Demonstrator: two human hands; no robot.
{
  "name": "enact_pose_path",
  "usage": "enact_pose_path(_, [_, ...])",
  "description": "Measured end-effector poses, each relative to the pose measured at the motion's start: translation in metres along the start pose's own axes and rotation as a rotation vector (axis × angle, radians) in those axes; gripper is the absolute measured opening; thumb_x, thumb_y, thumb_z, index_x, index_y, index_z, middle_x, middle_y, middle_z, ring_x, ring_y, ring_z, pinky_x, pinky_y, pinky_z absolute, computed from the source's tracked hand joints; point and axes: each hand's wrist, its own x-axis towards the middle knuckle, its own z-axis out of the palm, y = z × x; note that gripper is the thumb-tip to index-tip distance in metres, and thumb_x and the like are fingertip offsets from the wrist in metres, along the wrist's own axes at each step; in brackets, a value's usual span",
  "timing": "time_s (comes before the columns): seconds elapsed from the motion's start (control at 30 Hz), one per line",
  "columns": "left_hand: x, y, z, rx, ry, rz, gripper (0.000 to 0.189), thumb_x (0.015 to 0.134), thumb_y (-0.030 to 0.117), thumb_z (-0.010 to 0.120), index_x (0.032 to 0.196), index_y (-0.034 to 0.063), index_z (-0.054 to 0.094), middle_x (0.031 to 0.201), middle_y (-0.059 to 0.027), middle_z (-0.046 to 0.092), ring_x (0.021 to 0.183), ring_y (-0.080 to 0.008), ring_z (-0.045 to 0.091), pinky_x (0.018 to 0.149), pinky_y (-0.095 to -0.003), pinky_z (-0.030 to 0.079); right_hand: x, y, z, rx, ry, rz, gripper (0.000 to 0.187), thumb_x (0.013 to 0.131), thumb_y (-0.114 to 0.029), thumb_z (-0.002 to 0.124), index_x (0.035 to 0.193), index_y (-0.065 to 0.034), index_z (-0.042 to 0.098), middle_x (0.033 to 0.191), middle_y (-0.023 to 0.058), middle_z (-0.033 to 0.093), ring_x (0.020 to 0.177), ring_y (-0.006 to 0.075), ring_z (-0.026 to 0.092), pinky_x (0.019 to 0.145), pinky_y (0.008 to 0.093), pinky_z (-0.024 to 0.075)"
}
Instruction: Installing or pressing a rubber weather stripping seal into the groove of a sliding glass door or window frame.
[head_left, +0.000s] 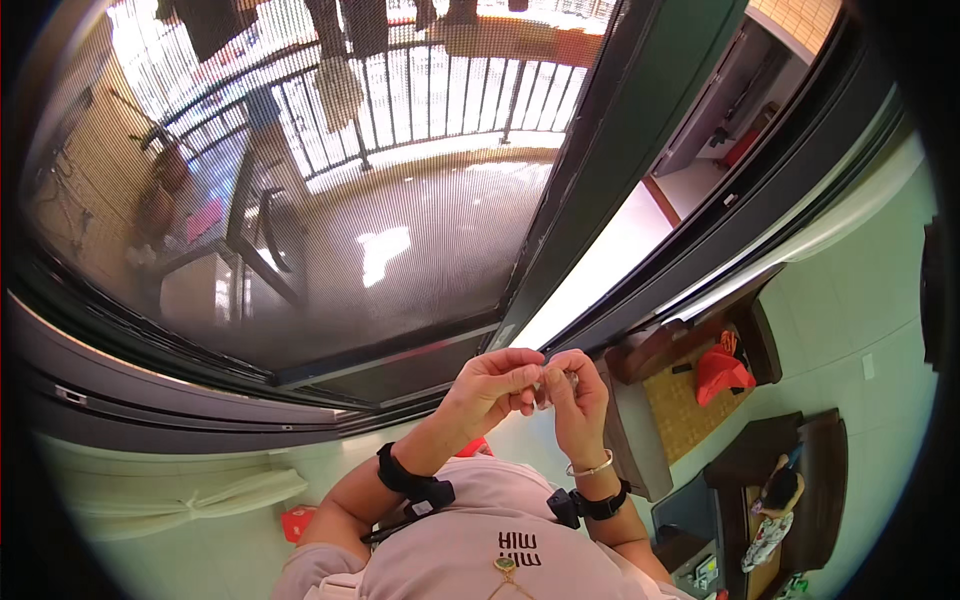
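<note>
Both my hands meet in front of my chest, fingertips almost touching, before a sliding mesh screen door. My left hand pinches between thumb and forefinger at the edge of a small transparent piece, possibly plastic wrapping. The thumb and bent fingers of my right hand close around the same piece. Most of it is hidden by the fingers, so its exact kind cannot be told. A bangle and a black strap sit on my right forearm; another black strap is on my left.
The dark door frame rises just beyond my hands, with a gap on its right. Behind the mesh are a balcony railing, a table and hanging clothes. At right, a red bag lies on a wooden sofa; a person is on another seat.
</note>
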Motion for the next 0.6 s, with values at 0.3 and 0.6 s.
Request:
enact_pose_path(0.3, [0.01, 0.005, -0.005, 0.3, 0.076, 0.343, 0.012, 0.087, 0.002, 0.064, 0.098, -0.0007, 0.062, 0.084, -0.0074, 0.065, 0.067, -0.0124, 0.062, 0.063, -0.0264, 0.052, 0.0, -0.005, 0.007, 0.157, 0.065, 0.14, 0.006, 0.095, -0.006, 0.053, 0.098, -0.0001, 0.052, 0.096, 0.009, 0.06, 0.07, 0.0098, 0.055, 0.06, 0.0241, 0.0474])
enact_pose_path(0.6, [0.086, 0.044, 0.023, 1.227, 0.397, 1.139, 0.02, 0.085, 0.006, 0.067, 0.104, 0.003, 0.062, 0.086, -0.0081, 0.065, 0.057, -0.012, 0.061, 0.053, -0.0246, 0.047, -0.01, 0.001, -0.02, 0.468, 0.177, 0.317, 0.025, 0.094, -0.007, 0.054, 0.117, -0.0011, 0.055, 0.084, 0.0043, 0.055, 0.067, 0.0116, 0.055, 0.059, 0.0285, 0.0475])
